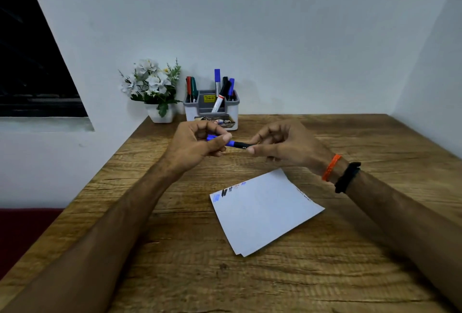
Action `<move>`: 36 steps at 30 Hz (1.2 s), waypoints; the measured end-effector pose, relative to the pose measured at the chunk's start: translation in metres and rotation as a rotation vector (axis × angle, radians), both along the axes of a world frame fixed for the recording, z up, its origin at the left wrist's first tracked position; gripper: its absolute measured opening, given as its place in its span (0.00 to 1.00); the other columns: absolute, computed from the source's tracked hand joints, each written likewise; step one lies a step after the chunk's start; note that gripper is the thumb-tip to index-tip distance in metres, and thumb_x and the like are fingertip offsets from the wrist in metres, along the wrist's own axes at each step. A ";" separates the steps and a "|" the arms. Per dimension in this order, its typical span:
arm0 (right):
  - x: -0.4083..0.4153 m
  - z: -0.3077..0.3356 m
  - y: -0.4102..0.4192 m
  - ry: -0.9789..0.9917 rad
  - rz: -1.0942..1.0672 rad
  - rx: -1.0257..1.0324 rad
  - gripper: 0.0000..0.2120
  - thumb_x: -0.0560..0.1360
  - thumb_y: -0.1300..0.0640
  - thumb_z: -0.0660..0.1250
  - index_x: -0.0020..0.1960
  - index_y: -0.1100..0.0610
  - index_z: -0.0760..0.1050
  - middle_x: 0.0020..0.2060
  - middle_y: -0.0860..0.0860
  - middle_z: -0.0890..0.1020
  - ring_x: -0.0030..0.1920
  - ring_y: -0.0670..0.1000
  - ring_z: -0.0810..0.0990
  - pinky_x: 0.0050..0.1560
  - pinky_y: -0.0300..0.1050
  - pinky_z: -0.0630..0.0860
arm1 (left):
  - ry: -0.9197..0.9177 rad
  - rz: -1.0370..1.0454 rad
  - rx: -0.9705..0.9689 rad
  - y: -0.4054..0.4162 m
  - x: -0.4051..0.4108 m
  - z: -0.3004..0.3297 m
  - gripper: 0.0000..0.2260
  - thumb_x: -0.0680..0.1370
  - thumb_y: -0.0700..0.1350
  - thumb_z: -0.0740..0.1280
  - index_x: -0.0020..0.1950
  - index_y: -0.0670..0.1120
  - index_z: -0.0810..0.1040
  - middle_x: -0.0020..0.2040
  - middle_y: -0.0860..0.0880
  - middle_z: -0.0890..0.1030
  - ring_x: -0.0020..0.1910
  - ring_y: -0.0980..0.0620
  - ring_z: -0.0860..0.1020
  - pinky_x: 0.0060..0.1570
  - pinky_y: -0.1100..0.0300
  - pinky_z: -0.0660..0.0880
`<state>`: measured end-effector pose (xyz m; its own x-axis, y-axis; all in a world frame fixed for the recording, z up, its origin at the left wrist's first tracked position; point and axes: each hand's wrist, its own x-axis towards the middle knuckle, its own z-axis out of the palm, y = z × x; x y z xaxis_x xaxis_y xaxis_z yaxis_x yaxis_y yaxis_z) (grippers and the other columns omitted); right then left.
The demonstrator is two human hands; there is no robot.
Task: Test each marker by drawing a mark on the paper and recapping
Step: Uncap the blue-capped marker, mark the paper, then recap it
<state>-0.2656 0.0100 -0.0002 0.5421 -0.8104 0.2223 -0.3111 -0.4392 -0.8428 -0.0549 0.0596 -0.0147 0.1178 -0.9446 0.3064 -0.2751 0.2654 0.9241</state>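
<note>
A marker (236, 143) with a blue cap and a black body is held level above the wooden table. My left hand (200, 145) grips its blue cap end with curled fingers. My right hand (280, 146) pinches the black end between thumb and fingers. A white sheet of paper (265, 212) lies on the table below my hands, with blue and black test marks along its upper left edge. Whether the cap is fully seated on the marker I cannot tell.
A white-grey organizer (212, 112) at the back of the table (175, 275) holds several markers: red, green, blue and black. A small white pot of white flowers (155, 87) stands left of it. Walls close in behind and on the right.
</note>
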 end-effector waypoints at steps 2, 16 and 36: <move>-0.002 0.001 -0.001 -0.097 0.003 0.044 0.07 0.68 0.59 0.78 0.44 0.60 0.84 0.31 0.51 0.83 0.27 0.44 0.78 0.30 0.35 0.74 | 0.022 -0.014 0.018 0.000 0.000 0.000 0.05 0.72 0.37 0.72 0.47 0.38 0.81 0.38 0.46 0.83 0.32 0.55 0.81 0.35 0.65 0.80; 0.016 -0.019 0.009 -0.357 0.070 0.252 0.08 0.75 0.54 0.71 0.41 0.58 0.81 0.35 0.56 0.81 0.31 0.48 0.76 0.32 0.39 0.73 | -0.514 -0.112 -0.154 0.005 -0.019 -0.010 0.07 0.79 0.45 0.66 0.41 0.51 0.79 0.34 0.52 0.80 0.33 0.55 0.77 0.35 0.57 0.75; 0.022 -0.019 0.007 -0.517 0.134 0.258 0.14 0.77 0.64 0.67 0.33 0.60 0.74 0.25 0.49 0.78 0.26 0.47 0.69 0.28 0.39 0.67 | -0.573 -0.087 -0.280 0.007 -0.024 -0.014 0.11 0.80 0.54 0.62 0.49 0.50 0.81 0.40 0.53 0.82 0.39 0.52 0.78 0.39 0.51 0.76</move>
<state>-0.2440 0.0167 -0.0196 0.5174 -0.8054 0.2892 0.2122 -0.2066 -0.9551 -0.0786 0.0661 -0.0283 -0.2114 -0.8185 0.5342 -0.6713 0.5188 0.5293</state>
